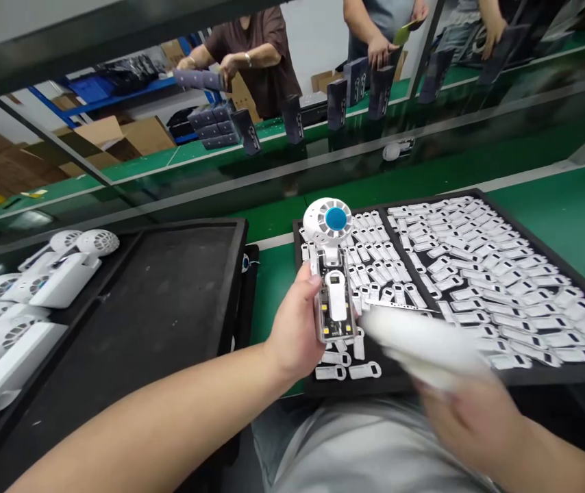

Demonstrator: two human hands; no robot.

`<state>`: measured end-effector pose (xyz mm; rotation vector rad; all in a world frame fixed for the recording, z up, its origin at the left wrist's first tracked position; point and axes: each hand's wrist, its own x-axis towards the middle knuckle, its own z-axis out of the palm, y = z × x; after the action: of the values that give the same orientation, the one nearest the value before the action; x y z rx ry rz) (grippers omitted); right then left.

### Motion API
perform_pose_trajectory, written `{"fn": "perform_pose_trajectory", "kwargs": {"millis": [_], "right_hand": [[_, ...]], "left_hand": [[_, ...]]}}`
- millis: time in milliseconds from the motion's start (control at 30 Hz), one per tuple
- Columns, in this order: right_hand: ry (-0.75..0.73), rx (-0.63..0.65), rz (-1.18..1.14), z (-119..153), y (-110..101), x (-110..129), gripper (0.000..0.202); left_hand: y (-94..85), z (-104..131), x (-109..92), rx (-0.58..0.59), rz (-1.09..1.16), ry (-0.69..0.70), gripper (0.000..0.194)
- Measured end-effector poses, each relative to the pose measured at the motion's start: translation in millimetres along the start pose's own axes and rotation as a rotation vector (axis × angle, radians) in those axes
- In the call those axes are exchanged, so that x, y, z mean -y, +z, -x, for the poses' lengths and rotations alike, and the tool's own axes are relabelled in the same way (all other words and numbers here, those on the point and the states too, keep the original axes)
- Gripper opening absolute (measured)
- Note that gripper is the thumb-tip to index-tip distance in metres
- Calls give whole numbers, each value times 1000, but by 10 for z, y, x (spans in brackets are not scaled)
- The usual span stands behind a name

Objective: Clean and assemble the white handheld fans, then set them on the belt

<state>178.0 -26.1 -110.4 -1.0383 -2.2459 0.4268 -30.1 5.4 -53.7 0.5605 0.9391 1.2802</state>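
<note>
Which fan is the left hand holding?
The white plastic fan with the clear rectangular handle, in the left fingers; the white round-headed fans at left lie on a black tray.

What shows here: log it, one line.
left hand: holds blue-centred fan; right hand: holds blurred white object; right tray: small white pieces; left tray: white fans

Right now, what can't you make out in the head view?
Head view, all four:
Right grip, white piece by it: motion blur hides finger contact and detail.
Fan in left grip: its back faces away.
White fans, far left: some cut off by the left edge.
Dark boxes beyond: print too small to read.
</note>
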Motion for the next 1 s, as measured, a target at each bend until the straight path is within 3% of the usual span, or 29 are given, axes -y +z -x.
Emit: {"fn": "perform_pose_trajectory", "kwargs": {"millis": [100, 167, 267, 333, 467, 567, 700, 833, 900, 1000], "right_hand": [[-24, 146, 140, 26, 18, -163, 23], [12, 120, 227, 66, 0, -436, 21], [298, 23, 476, 101, -92, -1019, 25], [470, 46, 553, 90, -174, -1398, 32], [588, 66, 601, 49, -278, -1827, 36], [532, 20, 629, 35, -255, -1822, 33], [368, -57, 622, -6, -109, -1514, 47], [135, 152, 485, -133, 140, -1158, 30], [99, 231, 447, -215, 256, -1061, 24], [110, 277, 410, -311, 346, -1010, 18]], "left_hand": [[-11, -3, 3, -47, -25, 10, 38], [-4, 16, -22, -47, -98, -32, 33], [23, 58, -70, 55, -187, -21, 43], [27, 80, -85, 128, -202, 1, 50], [-22, 90, -74, 227, -205, -18, 52], [-41, 83, -68, 217, -215, -48, 50], [-7, 61, -62, 150, -198, -119, 48], [0, -16, -39, -50, -266, -126, 36], [-10, -66, -39, -126, -307, -119, 38], [-13, -112, -65, -148, -368, -135, 44]]}}
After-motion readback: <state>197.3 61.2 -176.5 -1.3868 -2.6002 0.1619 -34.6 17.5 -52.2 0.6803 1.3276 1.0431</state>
